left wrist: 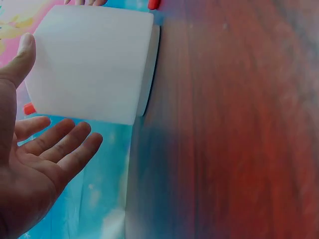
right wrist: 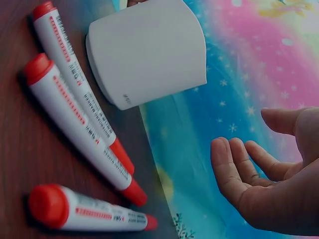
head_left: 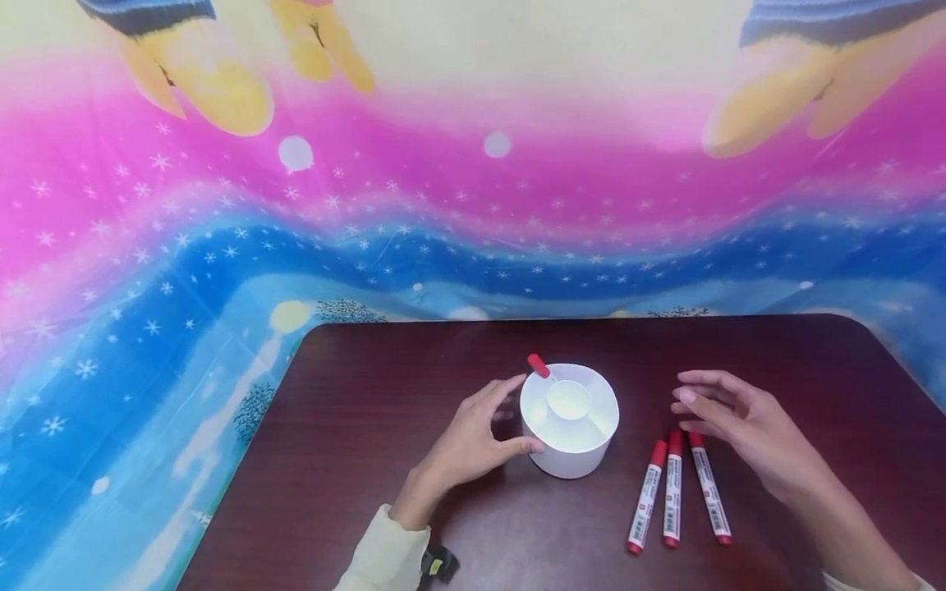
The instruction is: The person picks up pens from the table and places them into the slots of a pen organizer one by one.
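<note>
A round white holder (head_left: 569, 461) with an inner cup stands on the table, and one red-capped marker (head_left: 539, 365) sticks up out of its far left side. My left hand (head_left: 473, 435) is spread around the holder's left side, thumb near the front of the rim and fingers toward the back. In the left wrist view its fingers are loosely spread beside the white wall. My right hand (head_left: 754, 427) hovers over the cap ends of three red and white markers, a left one (head_left: 646, 501), a middle one (head_left: 672, 492) and a right one (head_left: 711, 492). Nothing is in its fingers.
The dark wooden table (head_left: 332, 410) has rounded far corners. Behind it hangs a colourful cloth backdrop (head_left: 443, 189) with snowflakes. A small black device (head_left: 439, 565) sits at the left wrist by the pale sleeve (head_left: 388, 554).
</note>
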Demonstrator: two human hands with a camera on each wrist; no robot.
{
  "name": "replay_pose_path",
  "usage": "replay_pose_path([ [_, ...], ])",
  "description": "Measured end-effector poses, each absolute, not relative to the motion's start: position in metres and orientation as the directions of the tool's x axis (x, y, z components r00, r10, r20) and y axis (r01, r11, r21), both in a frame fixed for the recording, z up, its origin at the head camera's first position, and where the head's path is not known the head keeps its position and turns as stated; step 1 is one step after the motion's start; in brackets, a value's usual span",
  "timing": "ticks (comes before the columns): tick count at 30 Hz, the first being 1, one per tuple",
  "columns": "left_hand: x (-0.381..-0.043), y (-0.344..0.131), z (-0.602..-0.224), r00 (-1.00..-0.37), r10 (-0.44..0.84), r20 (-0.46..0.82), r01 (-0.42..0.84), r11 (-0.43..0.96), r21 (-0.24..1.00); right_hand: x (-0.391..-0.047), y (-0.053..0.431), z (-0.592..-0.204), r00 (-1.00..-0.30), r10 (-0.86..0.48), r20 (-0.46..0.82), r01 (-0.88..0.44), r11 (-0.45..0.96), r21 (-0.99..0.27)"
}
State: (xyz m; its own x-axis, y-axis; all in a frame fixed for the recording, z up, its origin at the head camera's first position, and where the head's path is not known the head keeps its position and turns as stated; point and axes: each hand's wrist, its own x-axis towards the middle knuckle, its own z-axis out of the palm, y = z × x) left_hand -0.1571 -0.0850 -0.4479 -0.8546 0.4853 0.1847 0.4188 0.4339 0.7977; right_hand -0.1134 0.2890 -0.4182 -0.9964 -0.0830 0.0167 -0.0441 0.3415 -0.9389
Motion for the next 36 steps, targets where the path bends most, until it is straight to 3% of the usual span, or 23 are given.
replay_pose_path([
  [10, -0.155, -0.082, -0.450, -0.857, 0.476, 0.198, 0.434, 0.459, 0.775, -0.104, 0.303, -0.426, -0.997, -0.068, -0.044, 0.017, 0.359, -0.933],
  [19, -0.156, -0.081, -0.451, -0.858, 0.476, 0.195, 0.429, 0.453, 0.782, -0.096, 0.315, -0.443, -0.996, -0.086, -0.008, -0.014, 0.252, -0.968],
  [30, -0.156, -0.081, -0.452, -0.860, 0.472, 0.194, 0.428, 0.459, 0.779, -0.089, 0.328, -0.456, -0.991, -0.027, -0.133, 0.114, 0.368, -0.923],
  [36, -0.156, -0.081, -0.452, -0.861, 0.472, 0.188, 0.421, 0.455, 0.784, -0.088, 0.337, -0.464, -0.989, -0.026, -0.148, 0.131, 0.333, -0.934],
])
